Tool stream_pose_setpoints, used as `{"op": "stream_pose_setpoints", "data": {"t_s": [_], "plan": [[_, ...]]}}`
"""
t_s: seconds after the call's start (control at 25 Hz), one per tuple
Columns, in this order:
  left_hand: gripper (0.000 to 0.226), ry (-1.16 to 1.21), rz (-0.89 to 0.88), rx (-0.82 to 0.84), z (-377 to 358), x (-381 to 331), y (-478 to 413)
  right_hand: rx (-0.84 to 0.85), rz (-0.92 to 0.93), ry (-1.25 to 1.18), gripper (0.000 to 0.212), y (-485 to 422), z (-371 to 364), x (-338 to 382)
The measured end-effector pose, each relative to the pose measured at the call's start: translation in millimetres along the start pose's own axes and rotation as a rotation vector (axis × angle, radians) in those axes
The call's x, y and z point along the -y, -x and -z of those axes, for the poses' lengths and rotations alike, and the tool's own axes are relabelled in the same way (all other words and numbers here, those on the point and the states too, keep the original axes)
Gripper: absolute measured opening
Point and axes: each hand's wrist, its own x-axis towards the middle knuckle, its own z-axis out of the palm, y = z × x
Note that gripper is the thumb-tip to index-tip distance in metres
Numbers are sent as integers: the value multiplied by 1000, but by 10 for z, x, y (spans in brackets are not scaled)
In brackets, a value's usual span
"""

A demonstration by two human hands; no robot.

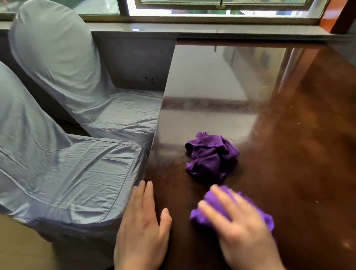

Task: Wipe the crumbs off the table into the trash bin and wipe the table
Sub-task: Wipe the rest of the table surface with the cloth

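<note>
You're pressing a purple cloth (231, 209) flat under your right hand (242, 228), fingers spread over it, near the table's (302, 163) front-left corner. Your left hand (140, 229) is lying open and flat on the table edge, gripping nothing. A second cloth (212, 156) is sitting crumpled just beyond. Crumbs (292, 107) are still dotting the right side, and no trash bin is showing, so I'd say you're early on.

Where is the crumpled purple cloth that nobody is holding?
In the head view the loose purple cloth lies crumpled on the dark table, near its left edge, just beyond the right hand, which presses a second purple cloth.
</note>
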Motion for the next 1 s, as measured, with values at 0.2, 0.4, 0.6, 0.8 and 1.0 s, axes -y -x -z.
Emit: {"op": "stream_pose_setpoints", "data": {"t_s": [0.2,0.4,0.6,0.8,1.0], "plan": [[64,-3,-36,-24,-25,9,-13,139,58,-71,43,-768,-214,494],[71,-11,9,-43,-58,7,-3,210,-31,66,43,-1632,-528,687],[68,-18,6,-13,-41,7,-10,167,-271,82,34,-2199,-513,411],[66,-15,9,37,-16,-3,-24,268,-101,90,49,-1582,-428,633],[62,-42,-63,29,10,3,-25,255,11,116,45,-747,-200,717]]}}
